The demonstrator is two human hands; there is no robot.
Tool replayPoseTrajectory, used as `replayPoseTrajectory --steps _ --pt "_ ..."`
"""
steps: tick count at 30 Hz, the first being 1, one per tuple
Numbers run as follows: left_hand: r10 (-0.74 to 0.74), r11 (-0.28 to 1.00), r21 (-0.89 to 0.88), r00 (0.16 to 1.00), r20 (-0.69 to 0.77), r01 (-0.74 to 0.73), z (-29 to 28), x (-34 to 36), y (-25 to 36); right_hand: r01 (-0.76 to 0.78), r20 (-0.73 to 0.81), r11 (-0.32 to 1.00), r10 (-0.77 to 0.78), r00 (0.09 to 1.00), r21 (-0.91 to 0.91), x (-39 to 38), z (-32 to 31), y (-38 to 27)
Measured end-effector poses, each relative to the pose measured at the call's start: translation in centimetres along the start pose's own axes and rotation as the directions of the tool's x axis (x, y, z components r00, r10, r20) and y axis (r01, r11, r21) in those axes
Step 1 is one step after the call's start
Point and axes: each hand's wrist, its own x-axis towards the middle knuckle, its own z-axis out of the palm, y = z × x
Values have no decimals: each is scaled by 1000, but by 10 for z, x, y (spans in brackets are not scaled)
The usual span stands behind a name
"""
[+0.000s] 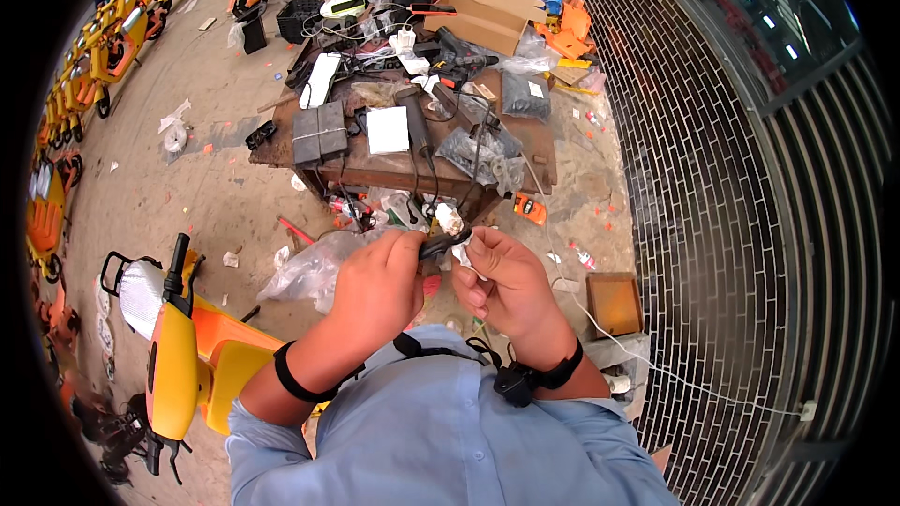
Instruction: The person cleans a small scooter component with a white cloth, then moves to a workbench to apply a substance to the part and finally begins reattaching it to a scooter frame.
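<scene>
My left hand [380,272] is closed around a black, rod-like thing [437,246] whose exact kind I cannot make out. My right hand [509,283], thumb and fingers together, pinches a crumpled white wipe or piece of paper [463,260] against the far end of that black thing. Both hands are close together in front of my chest, just short of the table's near edge. Just beyond the fingertips shows a whitish crumpled lump [449,217]; whether it touches the black thing is unclear.
Ahead stands a cluttered wooden table [375,167] with cables, a black cordless drill [461,64] and a white box [387,130]. A yellow scooter [175,365] stands at my left. A brick-patterned wall [703,225] rises on the right. Plastic bags [314,267] litter the floor.
</scene>
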Motion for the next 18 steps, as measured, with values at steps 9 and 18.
replayPoseTrajectory --steps 9,18 --pt "-179 978 -108 984 22 181 1 -3 7 325 479 -354 -700 530 -877 5 21 11" --pt "-144 984 -110 990 -5 142 3 -3 9 288 687 -624 -646 333 -727 18 15 7"
